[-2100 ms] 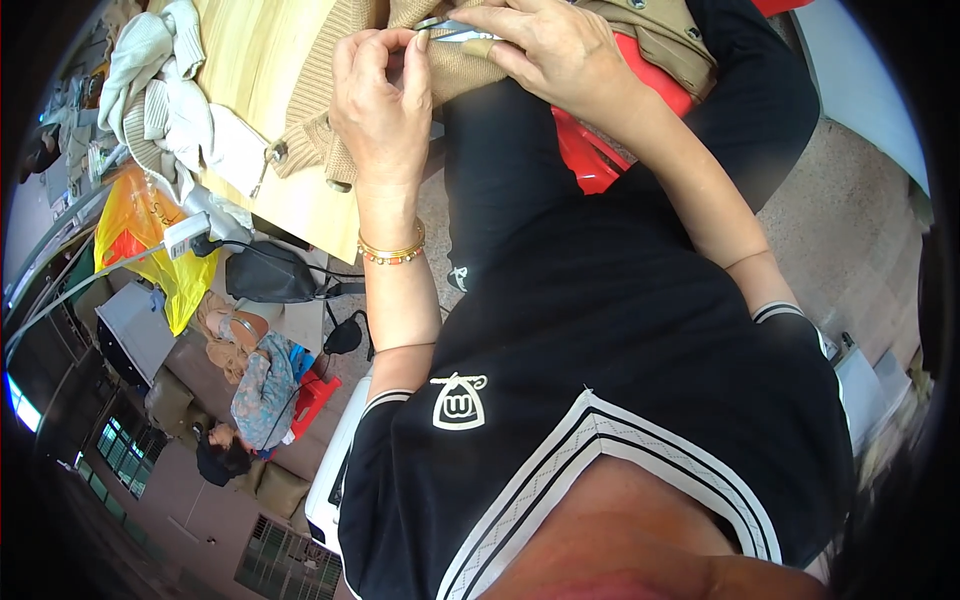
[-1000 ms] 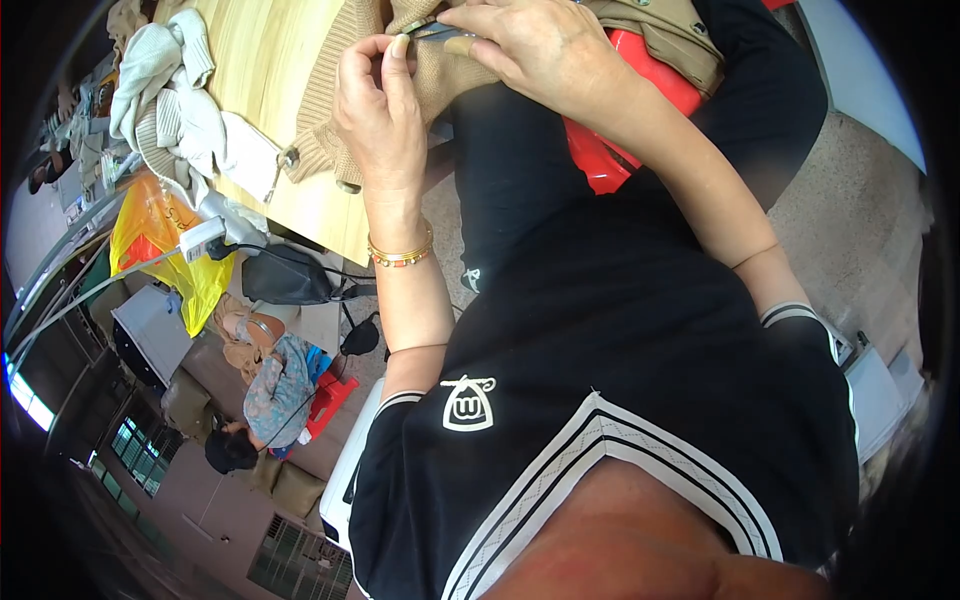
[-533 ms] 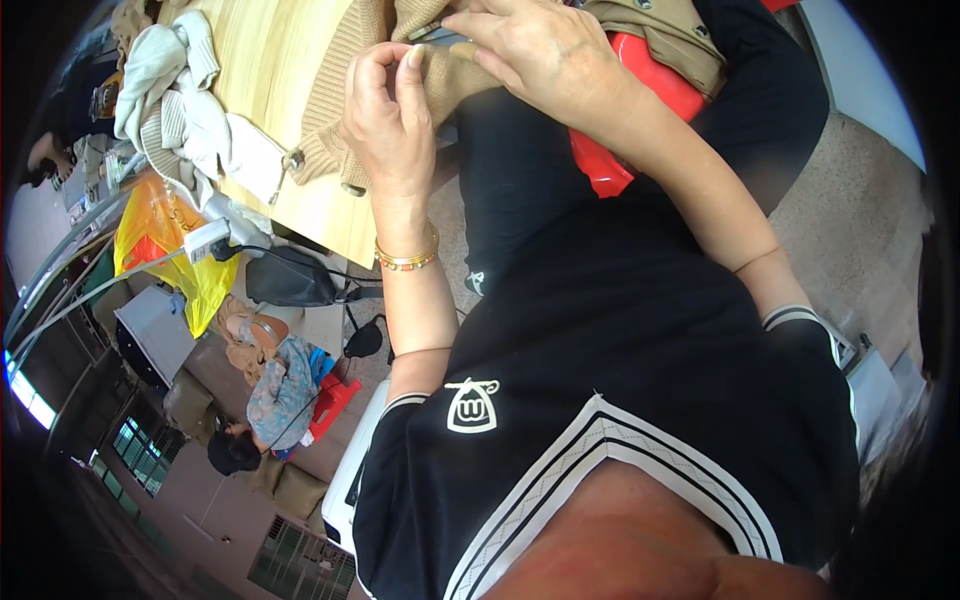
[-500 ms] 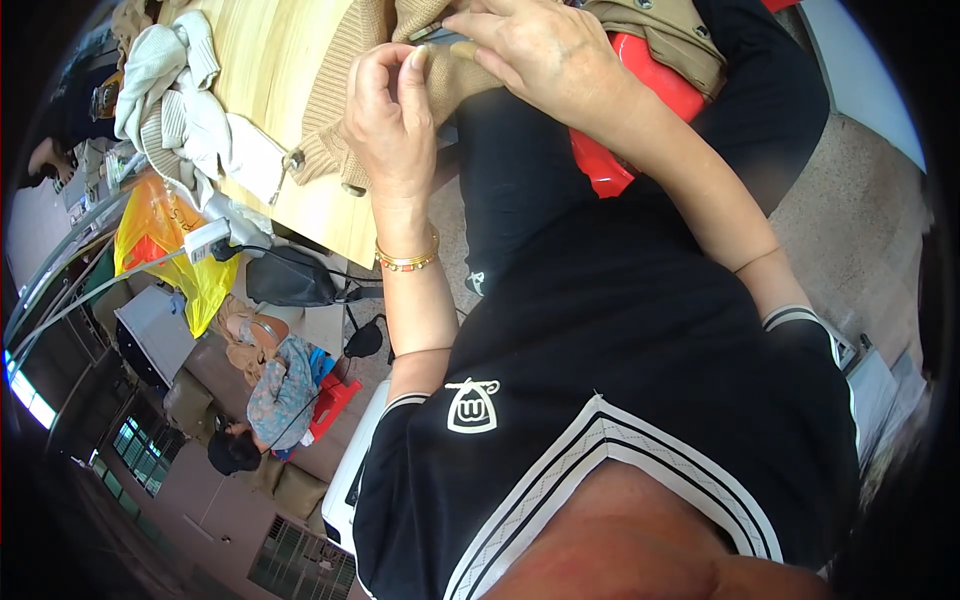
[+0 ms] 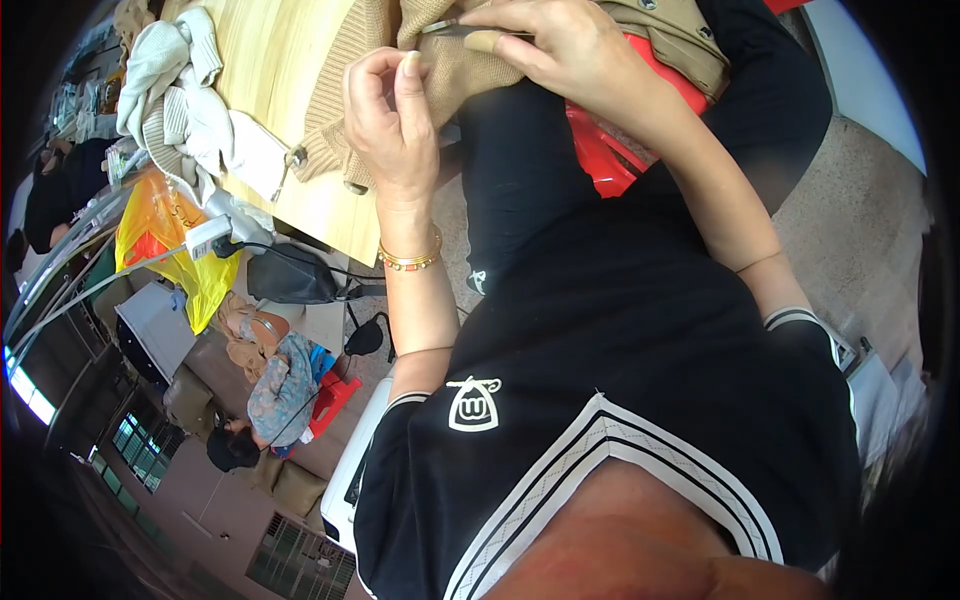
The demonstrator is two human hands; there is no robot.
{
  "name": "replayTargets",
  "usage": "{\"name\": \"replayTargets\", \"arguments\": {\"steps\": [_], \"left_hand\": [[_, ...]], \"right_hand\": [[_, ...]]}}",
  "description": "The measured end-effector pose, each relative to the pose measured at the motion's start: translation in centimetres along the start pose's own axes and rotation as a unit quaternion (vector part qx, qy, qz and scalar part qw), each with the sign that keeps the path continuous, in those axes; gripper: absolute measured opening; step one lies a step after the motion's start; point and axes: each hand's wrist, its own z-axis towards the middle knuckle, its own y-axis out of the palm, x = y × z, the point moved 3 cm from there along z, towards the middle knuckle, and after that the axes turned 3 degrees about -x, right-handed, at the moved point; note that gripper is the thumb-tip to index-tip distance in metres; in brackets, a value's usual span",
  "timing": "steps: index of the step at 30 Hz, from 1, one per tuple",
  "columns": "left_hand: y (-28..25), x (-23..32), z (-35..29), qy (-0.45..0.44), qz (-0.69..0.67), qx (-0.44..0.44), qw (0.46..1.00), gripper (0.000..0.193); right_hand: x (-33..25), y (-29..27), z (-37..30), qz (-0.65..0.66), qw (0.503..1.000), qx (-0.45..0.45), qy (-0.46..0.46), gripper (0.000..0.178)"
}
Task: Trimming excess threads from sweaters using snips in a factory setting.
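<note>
A tan ribbed knit garment (image 5: 470, 78) with buttons lies over the table edge and my lap. Its upper part runs out of the picture. My left hand (image 5: 392, 125) is closed in a pinch at the knit, thumb against forefinger; whatever is between the fingertips is too small to make out. Close by on the right, my right hand (image 5: 585, 60) holds a small thin metal tool (image 5: 440, 26), its tip pointing left over the knit. The tool's exact kind is hidden by the fingers. A tan cover sits on a fingertip of that hand.
On the pale wooden table (image 5: 265, 60) lies a white knit garment (image 5: 165, 85). Beside it hang a yellow plastic bag (image 5: 185, 275) and cables. More tan garment (image 5: 675, 45) covers a red plastic thing (image 5: 610, 150) at right. A person (image 5: 285, 395) sits farther off, left.
My right hand has shifted slightly right and down, its fingers changing position, and more of the metal tool shows. The left hand stays nearly in place, still pinched.
</note>
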Motion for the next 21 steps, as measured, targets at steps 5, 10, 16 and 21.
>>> {"name": "replayTargets", "arguments": {"steps": [5, 10, 16, 21], "left_hand": [[0.0, 0.2, 0.2, 0.019, 0.001, 0.024, 1.000, 0.013], [0.3, 3.1, 0.6, 0.082, 0.110, 0.031, 0.990, 0.019], [2.3, 6.1, 1.2, 0.145, 0.259, -0.040, 0.954, 0.020], [2.7, 7.5, 2.3, 0.101, 0.291, -0.114, 0.944, 0.018]], "right_hand": [[1.9, -2.9, -0.9, 0.201, 0.975, -0.037, 0.086, 0.024], [5.5, -4.6, -3.5, 0.400, 0.870, 0.037, 0.285, 0.026], [6.3, -3.8, -5.6, 0.472, 0.846, 0.064, 0.241, 0.027], [6.4, -3.2, -6.0, 0.407, 0.877, 0.060, 0.249, 0.025]]}}
